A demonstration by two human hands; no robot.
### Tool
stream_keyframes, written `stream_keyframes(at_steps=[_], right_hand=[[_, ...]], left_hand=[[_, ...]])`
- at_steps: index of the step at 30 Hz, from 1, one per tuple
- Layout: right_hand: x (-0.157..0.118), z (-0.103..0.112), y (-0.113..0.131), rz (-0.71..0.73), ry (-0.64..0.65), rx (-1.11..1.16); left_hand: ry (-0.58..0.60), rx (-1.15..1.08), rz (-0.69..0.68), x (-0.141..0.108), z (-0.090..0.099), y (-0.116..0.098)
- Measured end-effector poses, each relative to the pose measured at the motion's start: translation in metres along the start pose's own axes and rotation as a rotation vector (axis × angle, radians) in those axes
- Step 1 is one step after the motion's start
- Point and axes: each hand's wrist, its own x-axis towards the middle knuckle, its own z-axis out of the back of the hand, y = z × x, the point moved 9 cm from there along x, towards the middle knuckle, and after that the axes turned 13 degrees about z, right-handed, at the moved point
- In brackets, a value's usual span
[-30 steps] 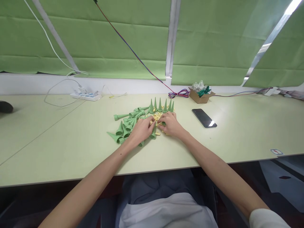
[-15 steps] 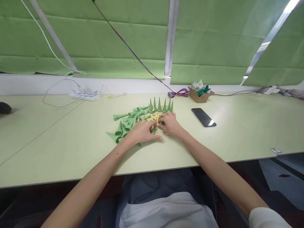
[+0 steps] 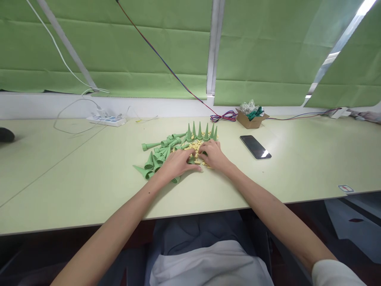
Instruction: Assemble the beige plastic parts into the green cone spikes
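Small yellow plastic pieces point(image 3: 195, 145) lie in a loose pile on the table. My left hand point(image 3: 180, 163) rests at the pile's near left side, thumb held apart from the curved fingers. Its fingertips reach among the yellow pieces, and I see nothing gripped in it. At the right side of the pile, my right hand point(image 3: 214, 154) is curled, with a bit of a green cone showing between its fingers; most of that cone is hidden. Many hollow green plastic cones point(image 3: 160, 153) lie heaped to the left. Behind the pile, several green cones point(image 3: 200, 132) stand upright in a row.
A black phone point(image 3: 255, 147) lies to the right. Farther back are a small cardboard box point(image 3: 250, 122) holding clear plastic and green material, and a coiled red-and-blue cable point(image 3: 224, 116). A white power strip point(image 3: 107, 120) with cords sits back left. The table's front edge point(image 3: 196, 213) runs before me.
My left hand has shifted slightly, its thumb moving up and left. More yellow pieces now show between my hands. My right hand stays nearly in place.
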Motion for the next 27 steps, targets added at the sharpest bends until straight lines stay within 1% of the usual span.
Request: stream_keyframes(at_steps=[5,9,13,18,22,27], right_hand=[[0.0,0.0,-0.001,-0.005,-0.017,-0.008],[0.0,0.003,-0.005,-0.023,-0.069,0.006],[-0.001,0.011,-0.005,-0.05,-0.156,0.057],[-0.001,0.022,-0.003,-0.022,-0.293,0.136],[-0.001,0.026,-0.002,-0.006,-0.348,0.163],[0.0,0.029,0.004,0.031,-0.366,0.196]], left_hand=[[-0.008,0.002,0.002,0.0,0.0,0.001],[-0.013,0.0,0.002,0.0,0.001,0.0],[-0.086,-0.053,-0.004,0.0,0.009,-0.002],[-0.183,-0.141,-0.001,0.0,0.02,-0.001],[-0.216,-0.153,-0.004,0.001,0.022,0.001],[-0.207,-0.165,-0.028,0.001,0.021,-0.001]])
